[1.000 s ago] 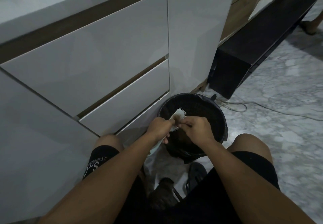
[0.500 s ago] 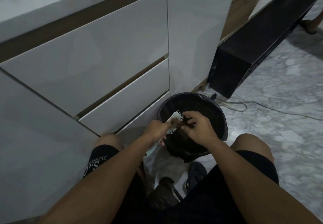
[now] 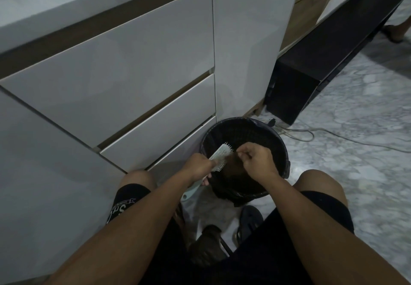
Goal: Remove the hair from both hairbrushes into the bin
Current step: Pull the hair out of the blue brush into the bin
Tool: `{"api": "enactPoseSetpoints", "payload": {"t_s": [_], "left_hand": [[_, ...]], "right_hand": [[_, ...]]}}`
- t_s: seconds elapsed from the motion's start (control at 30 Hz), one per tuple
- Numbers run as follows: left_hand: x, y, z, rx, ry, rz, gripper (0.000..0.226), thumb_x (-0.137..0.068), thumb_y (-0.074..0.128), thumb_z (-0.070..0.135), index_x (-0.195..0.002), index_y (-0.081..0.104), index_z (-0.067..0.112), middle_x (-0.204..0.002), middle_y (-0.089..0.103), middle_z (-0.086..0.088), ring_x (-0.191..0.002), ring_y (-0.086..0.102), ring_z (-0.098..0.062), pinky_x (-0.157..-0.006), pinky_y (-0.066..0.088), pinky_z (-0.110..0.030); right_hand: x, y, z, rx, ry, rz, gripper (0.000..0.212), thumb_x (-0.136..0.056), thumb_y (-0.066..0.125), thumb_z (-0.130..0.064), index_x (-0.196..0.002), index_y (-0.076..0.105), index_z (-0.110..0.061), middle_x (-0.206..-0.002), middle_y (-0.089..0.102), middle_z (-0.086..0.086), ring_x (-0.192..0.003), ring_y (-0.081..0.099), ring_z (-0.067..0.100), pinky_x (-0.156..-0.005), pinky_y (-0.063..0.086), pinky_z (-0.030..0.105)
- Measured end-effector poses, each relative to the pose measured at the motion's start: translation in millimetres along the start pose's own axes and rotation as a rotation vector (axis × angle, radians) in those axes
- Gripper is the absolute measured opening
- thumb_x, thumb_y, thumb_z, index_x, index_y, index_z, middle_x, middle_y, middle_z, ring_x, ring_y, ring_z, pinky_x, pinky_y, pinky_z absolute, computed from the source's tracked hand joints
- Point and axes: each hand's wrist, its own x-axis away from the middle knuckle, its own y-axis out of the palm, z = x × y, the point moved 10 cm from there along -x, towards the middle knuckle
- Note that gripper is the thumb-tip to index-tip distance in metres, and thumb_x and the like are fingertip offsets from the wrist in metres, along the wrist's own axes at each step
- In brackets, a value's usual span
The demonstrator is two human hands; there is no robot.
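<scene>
A pale mint hairbrush (image 3: 220, 153) with white bristles is held over the black bin (image 3: 275, 133), its head pointing up and right. My left hand (image 3: 198, 167) grips the brush by its handle, whose end sticks out below the wrist. My right hand (image 3: 258, 162) is just right of the bristles, fingers pinched on a brown clump of hair (image 3: 234, 162) that stretches from the brush. The bin is lined with a black bag and stands on the floor between my knees. A second dark brush-like object (image 3: 209, 242) lies on the floor near my lap; it is too dim to tell for sure.
White drawer fronts (image 3: 133, 73) rise directly left of the bin. A dark low bench (image 3: 322, 62) stands at the back right, with a cable (image 3: 333, 135) trailing over the marble floor. A dark sandal (image 3: 249, 220) sits below the bin. Another person's foot (image 3: 398, 31) is at far right.
My right hand has moved up and right off the bristles, drawing the hair clump out from the brush. The brush has tilted slightly and stays over the bin.
</scene>
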Motion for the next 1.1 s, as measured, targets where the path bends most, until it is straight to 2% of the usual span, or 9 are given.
{"api": "enactPoseSetpoints", "payload": {"t_s": [0.1,0.17,0.3,0.5,0.7,0.8,0.9,1.03,1.1], "left_hand": [[3,2,3,0.069,-0.04,-0.01,0.027,-0.093,0.053,0.02,-0.082,0.061,-0.003,-0.061,0.06,-0.014,-0.031,0.052,-0.017,-0.037,0.042,-0.023],[5,4,3,0.117,-0.066,-0.014,0.024,-0.091,0.051,0.018,-0.082,0.061,-0.002,-0.062,0.06,-0.015,-0.034,0.053,-0.02,-0.038,0.043,-0.023],[6,6,2,0.17,-0.082,-0.029,0.026,-0.086,0.044,0.007,-0.094,0.062,-0.012,-0.064,0.061,-0.017,-0.038,0.054,-0.022,-0.038,0.044,-0.024],[-2,-2,-5,0.082,-0.096,-0.003,0.035,-0.089,0.036,-0.004,-0.114,0.054,-0.022,-0.065,0.059,-0.015,-0.033,0.053,-0.016,-0.032,0.042,-0.021],[-2,-2,1,0.116,-0.054,0.0,0.031,-0.091,0.038,-0.005,-0.11,0.055,-0.023,-0.066,0.06,-0.016,-0.035,0.056,-0.017,-0.035,0.044,-0.023],[0,7,11,0.168,-0.021,-0.047,0.018,-0.093,0.049,0.001,-0.094,0.062,-0.01,-0.068,0.059,-0.015,-0.043,0.056,-0.019,-0.04,0.046,-0.024],[1,13,15,0.16,0.001,-0.085,0.019,-0.094,0.057,0.01,-0.077,0.061,0.002,-0.067,0.059,-0.012,-0.049,0.056,-0.02,-0.041,0.046,-0.024],[-4,10,11,0.14,-0.009,-0.035,0.015,-0.095,0.052,0.006,-0.092,0.063,-0.005,-0.068,0.059,-0.012,-0.046,0.054,-0.018,-0.039,0.045,-0.023],[-7,3,7,0.141,-0.025,0.013,0.02,-0.095,0.049,0.003,-0.101,0.062,-0.011,-0.066,0.058,-0.013,-0.039,0.053,-0.016,-0.036,0.043,-0.022]], "right_hand": [[6,15,-13,-0.101,-0.08,-0.104,0.043,-0.083,0.07,-0.007,-0.122,0.062,-0.022,-0.115,0.061,-0.001,-0.1,0.062,0.011,-0.084,0.051,0.016],[11,24,-25,-0.101,-0.164,-0.144,0.049,-0.08,0.074,-0.006,-0.125,0.062,-0.019,-0.119,0.057,-0.002,-0.101,0.061,0.008,-0.084,0.049,0.01],[11,18,-33,-0.025,-0.231,-0.015,0.023,-0.08,0.074,-0.006,-0.103,0.075,-0.011,-0.107,0.068,0.003,-0.095,0.065,0.009,-0.087,0.05,0.012],[3,-18,-5,-0.043,0.017,0.153,0.016,-0.087,0.067,-0.011,-0.101,0.075,-0.012,-0.101,0.072,0.0,-0.093,0.059,0.006,-0.085,0.04,0.016],[5,-3,-20,-0.092,-0.075,0.033,0.029,-0.085,0.07,-0.009,-0.114,0.07,-0.014,-0.106,0.066,-0.005,-0.098,0.059,0.004,-0.088,0.046,0.015],[10,13,-34,-0.131,-0.168,-0.034,0.033,-0.08,0.075,-0.009,-0.112,0.072,-0.011,-0.106,0.064,-0.001,-0.095,0.061,0.006,-0.086,0.049,0.009],[9,16,-33,-0.117,-0.168,-0.014,0.024,-0.077,0.077,-0.009,-0.101,0.076,-0.01,-0.102,0.067,0.0,-0.092,0.065,0.008,-0.083,0.05,0.01],[5,2,-19,-0.067,-0.074,0.078,0.013,-0.08,0.076,-0.012,-0.093,0.077,-0.011,-0.096,0.071,0.001,-0.087,0.065,0.01,-0.083,0.051,0.019],[1,-6,-5,-0.06,0.021,0.097,0.012,-0.082,0.073,-0.014,-0.094,0.077,-0.014,-0.096,0.07,-0.003,-0.09,0.06,0.007,-0.086,0.046,0.021]]}}
